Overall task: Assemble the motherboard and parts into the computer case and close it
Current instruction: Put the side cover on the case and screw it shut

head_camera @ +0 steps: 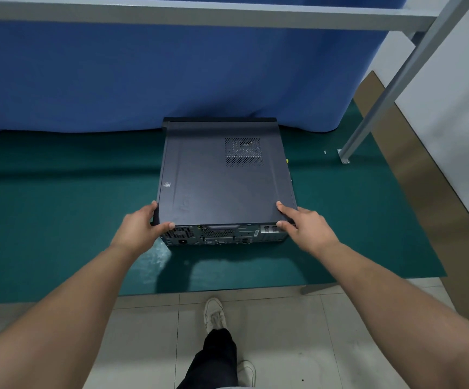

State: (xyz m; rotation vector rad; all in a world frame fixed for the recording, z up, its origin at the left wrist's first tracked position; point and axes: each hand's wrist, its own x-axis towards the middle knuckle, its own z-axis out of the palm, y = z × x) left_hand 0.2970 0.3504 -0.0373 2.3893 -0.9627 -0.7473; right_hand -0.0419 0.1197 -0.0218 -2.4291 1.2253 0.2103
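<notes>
Left grip (140, 224): hand at the near left corner of the computer case (224, 181), fingers curled round the left edge, thumb along the near top edge; it holds the corner.

Right grip (306, 226): hand at the near right corner, forefinger laid straight on the side panel (213, 169), thumb pressed at the corner edge, remaining fingers curled down the right side (mostly hidden); it holds that corner.

Computer case: dark grey, lying flat on the bench (59, 220), between the two hands, extending away from them toward the blue curtain (143, 74), which its far end touches or nearly touches. Side panel in place on top, facing up, with a perforated vent (244, 151) in its far right quarter. Rear port panel (224, 235) faces the person, with a fan grille at its left end.

Bench: covered in green mat; a grey metal frame leg (382, 102) is bolted down at far right, well apart from the case.

Floor: pale tiles; one white shoe (213, 314) and a dark trouser leg (213, 360) below the bench edge.
</notes>
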